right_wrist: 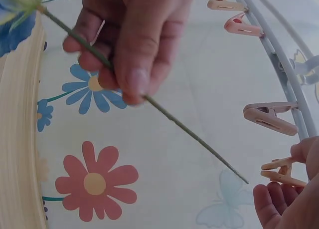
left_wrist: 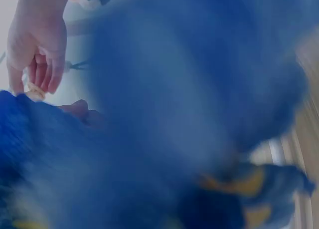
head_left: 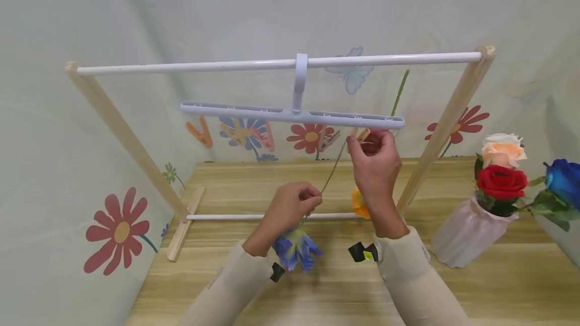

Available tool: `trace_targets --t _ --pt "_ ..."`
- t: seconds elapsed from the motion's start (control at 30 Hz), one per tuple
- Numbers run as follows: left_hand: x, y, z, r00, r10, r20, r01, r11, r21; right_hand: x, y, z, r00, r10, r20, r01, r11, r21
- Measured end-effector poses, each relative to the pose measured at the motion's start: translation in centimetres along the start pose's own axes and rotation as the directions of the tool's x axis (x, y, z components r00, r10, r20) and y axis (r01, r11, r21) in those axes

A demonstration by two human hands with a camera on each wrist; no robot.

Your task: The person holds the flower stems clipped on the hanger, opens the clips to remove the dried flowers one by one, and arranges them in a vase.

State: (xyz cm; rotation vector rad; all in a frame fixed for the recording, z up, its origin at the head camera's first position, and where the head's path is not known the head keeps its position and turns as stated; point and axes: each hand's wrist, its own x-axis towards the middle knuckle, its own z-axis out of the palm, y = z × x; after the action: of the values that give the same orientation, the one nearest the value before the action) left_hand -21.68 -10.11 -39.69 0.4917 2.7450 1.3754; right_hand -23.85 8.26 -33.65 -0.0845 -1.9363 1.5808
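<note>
My left hand pinches the thin green stem of a blue artificial flower. The bloom hangs below that hand and fills most of the left wrist view. The stem slants up and right, its bare tip close to a yellow clothespin in the right wrist view. My right hand pinches this clothespin between thumb and fingers under the right end of a pale blue clip hanger. The clothespin's tips stand apart. An orange flower is partly hidden behind my right wrist.
The hanger hooks over the white top rod of a wooden-sided rack. Other clothespins, among them an orange one and a pink one, hang along it. A white vase of artificial roses stands right on the wooden table.
</note>
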Motion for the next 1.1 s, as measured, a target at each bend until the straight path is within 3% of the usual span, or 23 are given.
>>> trace_targets --t 0.23,0.43,0.53,0.63,0.77,0.83,0.93,1.03,1.1 --pt "-2.1 -0.4 -1.4 1.000 0.029 -0.011 -0.027 0.985 0.171 0.0 -0.3 -0.1 1.000 0.022 0.008 -0.022 1.000 -0.009" --pt "-3.6 0.6 -3.0 1.000 0.014 -0.006 -0.011 0.946 0.324 -0.1 -0.4 -0.3 0.999 0.028 0.032 -0.028 1.000 -0.014" --pt "-4.0 1.1 -3.5 0.999 0.032 -0.027 -0.017 0.900 0.436 -0.2 -0.3 -0.4 0.999 0.031 0.040 -0.030 0.999 -0.018" --pt "-4.2 1.3 -3.5 0.991 0.125 -0.050 -0.077 0.828 0.556 -0.2 -0.2 -0.5 0.999 0.021 0.039 -0.021 1.000 -0.020" --pt "-4.1 1.3 -2.9 0.947 0.315 -0.065 -0.197 0.728 0.656 -0.2 0.2 -0.9 0.998 0.001 0.057 0.001 0.999 -0.032" --pt "-4.0 1.4 -2.7 0.925 0.372 -0.069 -0.230 0.699 0.677 -0.3 0.5 -1.2 0.997 0.001 0.074 0.003 0.999 -0.054" --pt "-3.7 1.6 -2.4 0.910 0.411 -0.060 -0.258 0.673 0.693 -0.9 0.9 -1.8 0.992 -0.003 0.129 0.019 0.992 -0.122" --pt "-3.4 2.0 -2.3 0.900 0.434 -0.042 -0.280 0.648 0.708 -1.8 1.3 -2.4 0.962 -0.058 0.267 0.132 0.954 -0.269" --pt "-3.1 2.2 -2.2 0.893 0.449 -0.029 -0.295 0.632 0.716 -2.5 1.4 -2.6 0.905 -0.116 0.408 0.277 0.890 -0.362"
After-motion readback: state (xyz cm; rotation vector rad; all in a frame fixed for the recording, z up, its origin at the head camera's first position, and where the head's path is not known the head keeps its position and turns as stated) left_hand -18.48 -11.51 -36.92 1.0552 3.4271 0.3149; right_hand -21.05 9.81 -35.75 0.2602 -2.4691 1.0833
